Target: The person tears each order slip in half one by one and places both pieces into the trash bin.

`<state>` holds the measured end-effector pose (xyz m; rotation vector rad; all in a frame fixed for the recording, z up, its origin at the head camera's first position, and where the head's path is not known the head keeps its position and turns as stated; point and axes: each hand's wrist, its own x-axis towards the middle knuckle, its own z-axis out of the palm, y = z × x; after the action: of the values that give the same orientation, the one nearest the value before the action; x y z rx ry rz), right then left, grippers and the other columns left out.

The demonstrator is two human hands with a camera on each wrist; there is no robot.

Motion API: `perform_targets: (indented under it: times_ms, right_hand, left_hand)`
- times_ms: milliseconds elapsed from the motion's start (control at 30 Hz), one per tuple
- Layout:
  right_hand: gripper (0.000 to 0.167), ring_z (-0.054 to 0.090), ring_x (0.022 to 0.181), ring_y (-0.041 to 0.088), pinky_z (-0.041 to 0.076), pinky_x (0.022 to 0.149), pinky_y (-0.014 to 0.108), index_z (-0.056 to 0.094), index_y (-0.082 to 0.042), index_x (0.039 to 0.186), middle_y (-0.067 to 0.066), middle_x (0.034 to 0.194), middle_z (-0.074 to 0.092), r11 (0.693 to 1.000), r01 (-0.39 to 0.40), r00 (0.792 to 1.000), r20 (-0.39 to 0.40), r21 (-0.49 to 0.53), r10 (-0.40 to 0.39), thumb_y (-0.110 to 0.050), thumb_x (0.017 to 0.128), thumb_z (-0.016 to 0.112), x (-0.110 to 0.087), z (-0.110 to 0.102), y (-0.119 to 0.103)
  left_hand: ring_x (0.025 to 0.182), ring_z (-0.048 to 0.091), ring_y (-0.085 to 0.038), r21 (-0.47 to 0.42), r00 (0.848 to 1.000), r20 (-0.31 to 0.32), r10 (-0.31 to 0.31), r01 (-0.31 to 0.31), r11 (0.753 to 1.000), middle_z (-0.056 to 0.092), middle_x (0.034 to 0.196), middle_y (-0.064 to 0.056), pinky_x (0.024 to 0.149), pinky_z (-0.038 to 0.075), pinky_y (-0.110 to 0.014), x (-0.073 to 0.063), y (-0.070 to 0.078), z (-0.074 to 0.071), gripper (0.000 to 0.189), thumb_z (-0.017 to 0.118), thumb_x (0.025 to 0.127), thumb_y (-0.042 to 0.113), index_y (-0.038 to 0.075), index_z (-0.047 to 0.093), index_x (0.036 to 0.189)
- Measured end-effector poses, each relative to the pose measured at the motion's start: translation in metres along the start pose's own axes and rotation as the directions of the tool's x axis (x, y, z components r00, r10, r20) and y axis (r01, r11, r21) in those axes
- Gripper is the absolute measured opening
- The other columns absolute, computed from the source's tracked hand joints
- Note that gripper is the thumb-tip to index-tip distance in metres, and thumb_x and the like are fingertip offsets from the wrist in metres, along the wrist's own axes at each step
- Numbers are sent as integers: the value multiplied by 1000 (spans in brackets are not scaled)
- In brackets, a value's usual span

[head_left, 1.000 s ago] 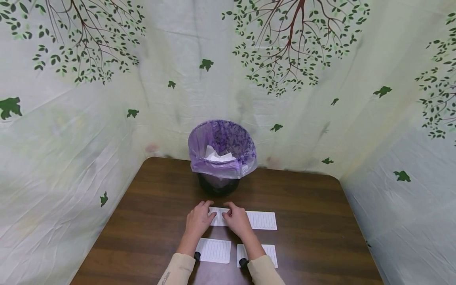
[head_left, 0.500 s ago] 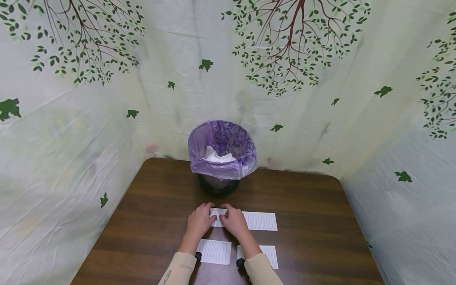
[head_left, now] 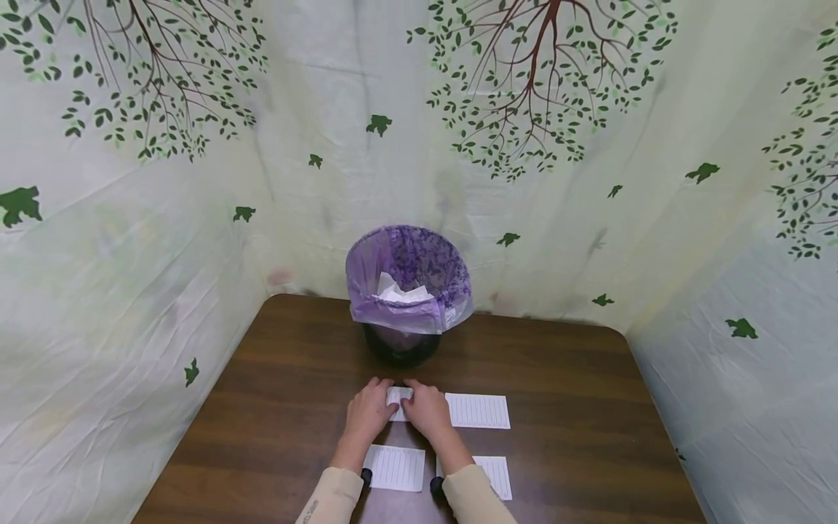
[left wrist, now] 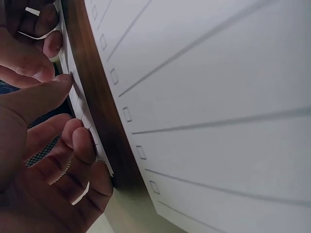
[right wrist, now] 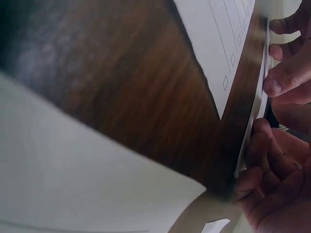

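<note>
Several white lined cards lie on a brown table. My left hand rests at the left end of the upper left card. My right hand lies over that card's right part. In the left wrist view, the left thumb and bent fingertips touch the flat card. The right wrist view shows the right fingertips along the same card. A lined card lies to the right of the right hand. Nearer me are a lower left card and a lower right card, partly covered by the right forearm.
A dark bin with a purple liner stands just beyond the hands. Crumpled white paper is inside it. The brown table meets a leaf-patterned cloth at its back and sides.
My right hand has moved left over the upper left card, so the two hands are closer together. The view has tilted slightly. The other cards have stayed in place.
</note>
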<state>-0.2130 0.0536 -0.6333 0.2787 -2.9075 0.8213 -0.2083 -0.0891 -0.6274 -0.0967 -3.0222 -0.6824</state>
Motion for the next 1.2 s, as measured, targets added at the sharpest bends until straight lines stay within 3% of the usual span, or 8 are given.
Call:
perform_targets:
  times_ms: [133,233,533,833,1200]
  right_hand:
    - [32,77,88,37,59,69,47,79,-10,121,15,102,82,999,13,1000,-14,-46,-14,-20,91,79,-1,3,-1]
    - [31,77,91,36,60,72,47,79,-10,120,14,106,82,998,19,1000,-15,-62,-20,-20,91,79,-1,4,-1]
    - [25,77,87,34,59,68,43,80,-10,114,10,102,82,998,8,1000,-13,-65,-9,-17,90,81,-2,4,-3]
    - [14,73,74,32,53,57,39,78,-14,103,9,86,79,997,6,999,-44,-72,-9,-16,90,82,-2,1,-4]
    - [12,72,72,31,50,56,38,76,-18,103,8,85,79,997,-13,999,-48,-75,9,-17,92,80,-3,3,-4]
  left_hand:
    - [98,73,-38,10,1000,-8,4,-3,1000,70,114,-16,80,61,-57,0,0,1,46,89,85,24,7,74,125]
    - [98,72,-38,14,1000,-7,0,0,1000,70,113,-16,80,61,-57,-1,1,1,46,89,85,24,7,75,124]
    - [97,71,-37,5,1000,8,-13,13,1000,69,115,-17,81,61,-57,-1,2,1,46,89,86,24,7,74,126]
    - [94,70,-35,-14,1000,12,-14,14,1000,68,111,-15,78,60,-56,-2,3,0,42,88,86,24,10,76,124]
    - [92,70,-33,-15,1000,-13,-6,6,1000,69,108,-13,78,60,-55,-4,1,4,31,88,87,23,12,76,113]
